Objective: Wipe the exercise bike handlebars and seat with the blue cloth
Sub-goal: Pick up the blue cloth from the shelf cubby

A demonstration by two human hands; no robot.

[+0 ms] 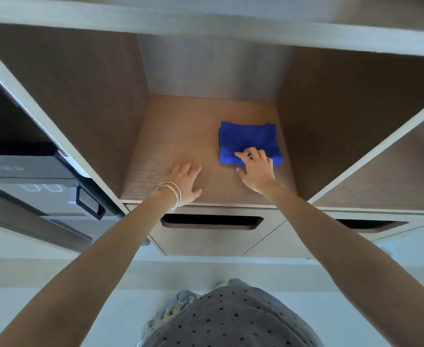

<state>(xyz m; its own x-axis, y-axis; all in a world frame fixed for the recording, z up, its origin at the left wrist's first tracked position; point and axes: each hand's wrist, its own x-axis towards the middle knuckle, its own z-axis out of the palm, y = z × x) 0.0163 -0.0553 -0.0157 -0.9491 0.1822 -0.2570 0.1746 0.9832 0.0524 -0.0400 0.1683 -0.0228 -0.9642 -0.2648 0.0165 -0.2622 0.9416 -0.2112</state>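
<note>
A folded blue cloth [248,140] lies on the wooden shelf floor [180,136] of an open cubby, toward its right side. My right hand [256,169] rests on the cloth's near edge, its fingers curled onto the fabric and the thumb on the shelf just in front. My left hand [183,182] lies flat on the shelf, fingers spread, left of the cloth and apart from it, with thin bangles on the wrist. No exercise bike shows in this view.
Cubby walls stand close on the left [93,108] and right [331,121]. Below the shelf is a drawer front with a slot handle [211,221]. A dark appliance with a handle [90,202] sits in the compartment to the left. Another cubby [393,176] opens on the right.
</note>
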